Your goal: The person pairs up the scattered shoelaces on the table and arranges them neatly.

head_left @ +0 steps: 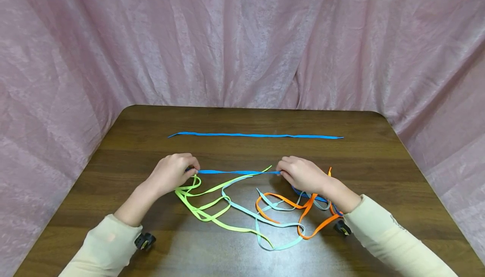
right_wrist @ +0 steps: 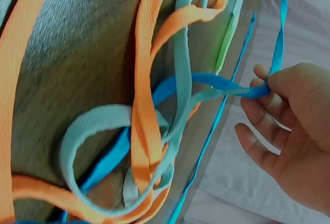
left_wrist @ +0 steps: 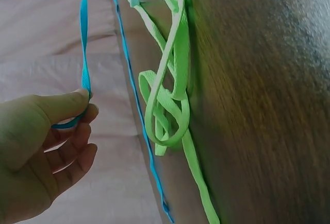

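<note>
A blue shoelace (head_left: 231,171) is stretched between my two hands, held off the table in both wrist views. My left hand (head_left: 172,174) pinches it between thumb and index finger; a short blue end bends back under the thumb (left_wrist: 72,100). With thumb and fingertips, my right hand (head_left: 303,175) grips the same lace. From there its blue length (right_wrist: 175,82) runs back into a pile of laces. An orange shoelace (head_left: 318,228) and a pale blue shoelace (head_left: 242,209) tangle with it below the right hand. Loops of a lime green shoelace (head_left: 204,216) lie beside the left hand.
Another blue shoelace (head_left: 242,135) lies nearly straight across the far part of the brown wooden table (head_left: 113,155). Pink curtains (head_left: 242,41) hang behind the table and at both sides.
</note>
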Available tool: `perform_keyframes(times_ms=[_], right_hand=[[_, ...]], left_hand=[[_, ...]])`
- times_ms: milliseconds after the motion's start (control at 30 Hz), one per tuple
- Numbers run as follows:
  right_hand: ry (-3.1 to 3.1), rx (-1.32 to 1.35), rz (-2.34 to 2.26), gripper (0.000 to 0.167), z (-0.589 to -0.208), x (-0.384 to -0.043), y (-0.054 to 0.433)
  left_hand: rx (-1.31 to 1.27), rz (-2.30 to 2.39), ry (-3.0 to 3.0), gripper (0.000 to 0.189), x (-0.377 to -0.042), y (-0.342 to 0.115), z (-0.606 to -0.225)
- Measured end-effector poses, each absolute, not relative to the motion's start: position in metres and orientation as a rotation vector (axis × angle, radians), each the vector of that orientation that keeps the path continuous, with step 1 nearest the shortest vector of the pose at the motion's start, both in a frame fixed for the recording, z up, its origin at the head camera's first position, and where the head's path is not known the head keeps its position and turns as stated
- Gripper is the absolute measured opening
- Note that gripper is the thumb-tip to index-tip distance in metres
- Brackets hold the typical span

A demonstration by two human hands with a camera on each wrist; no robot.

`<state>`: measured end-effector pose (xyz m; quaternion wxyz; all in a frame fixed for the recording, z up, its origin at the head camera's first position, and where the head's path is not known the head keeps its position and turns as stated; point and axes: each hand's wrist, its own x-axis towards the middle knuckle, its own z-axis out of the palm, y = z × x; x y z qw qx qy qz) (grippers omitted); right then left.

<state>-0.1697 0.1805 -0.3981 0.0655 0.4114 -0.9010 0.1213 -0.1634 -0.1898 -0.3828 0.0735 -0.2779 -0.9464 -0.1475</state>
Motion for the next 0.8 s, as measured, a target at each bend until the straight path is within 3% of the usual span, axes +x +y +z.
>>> perform_keyframes(times_ms=[800], right_hand=[[-2.809, 1.122, 0.459, 0.008, -0.387, -0.171, 0.217]], left_hand=[[-0.651, -0.392, -2.869, 0.008, -0.173, -0.225, -0.385]])
